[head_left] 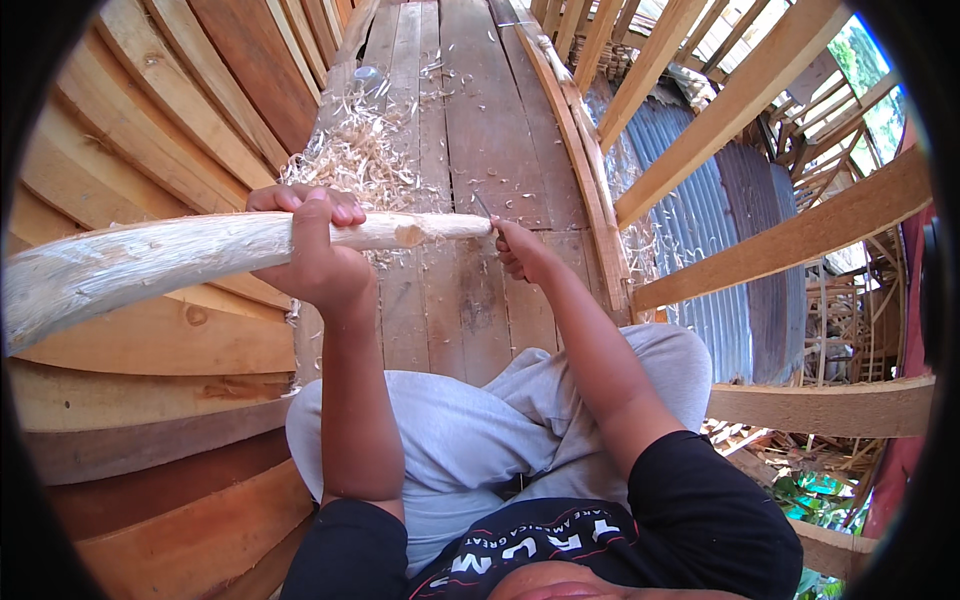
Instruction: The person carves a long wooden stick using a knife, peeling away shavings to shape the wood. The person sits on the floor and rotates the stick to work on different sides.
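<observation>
A long, pale wooden pole (150, 258), stripped of bark and slightly curved, runs from the left rim to the middle of the view. It has a darker knot near its narrower right end. My left hand (325, 260) is wrapped round the pole a little left of that knot. At the narrow tip, my right hand (522, 252) is closed round a knife, whose handle is hidden in the fingers. Only its thin dark blade (481, 204) shows, pointing up and away beside the pole's tip.
Curly wood shavings (355, 150) lie heaped on the plank floor (490, 110). A small clear container (367, 76) stands beyond them. Upright boards (150, 90) line the left; a slatted wooden railing (740, 100) borders the right, with corrugated metal sheets (690, 230) below. My crossed legs (440, 420) are close beneath.
</observation>
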Demonstrator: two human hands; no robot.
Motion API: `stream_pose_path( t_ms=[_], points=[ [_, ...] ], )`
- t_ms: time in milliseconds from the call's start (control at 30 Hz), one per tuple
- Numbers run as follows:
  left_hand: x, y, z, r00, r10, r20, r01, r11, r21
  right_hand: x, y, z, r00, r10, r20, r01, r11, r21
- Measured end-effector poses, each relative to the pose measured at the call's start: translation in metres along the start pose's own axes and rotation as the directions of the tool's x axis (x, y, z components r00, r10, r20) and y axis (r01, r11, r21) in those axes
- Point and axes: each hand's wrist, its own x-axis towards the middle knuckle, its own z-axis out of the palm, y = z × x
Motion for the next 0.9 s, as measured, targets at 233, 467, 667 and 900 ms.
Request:
stream_pose_path(
  t_ms=[233, 467, 667, 900],
  points=[
    [0.0, -0.001, -0.001, 1.0, -0.003, 0.001, 0.003, 0.998, -0.069, 0.003, 0.0, -0.004, 0.977, 0.087, 0.197, -0.138, 0.953, 0.268],
    [-0.001, -0.001, 0.0, 1.0, 0.007, 0.022, -0.007, 1.0, -0.001, 0.009, 0.003, -0.015, 0.934, 0.075, 0.349, -0.228, 0.876, 0.424],
    [-0.001, -0.003, -0.001, 1.0, 0.015, 0.02, -0.013, 0.998, -0.065, 0.017, 0.006, -0.005, 0.954, -0.181, -0.239, 0.137, 0.972, -0.192],
    [-0.003, -0.003, 0.003, 1.0, 0.004, 0.024, -0.004, 1.0, -0.013, 0.049, 0.023, -0.014, 0.642, -0.636, -0.428, 0.213, 0.685, -0.697]
  ],
)
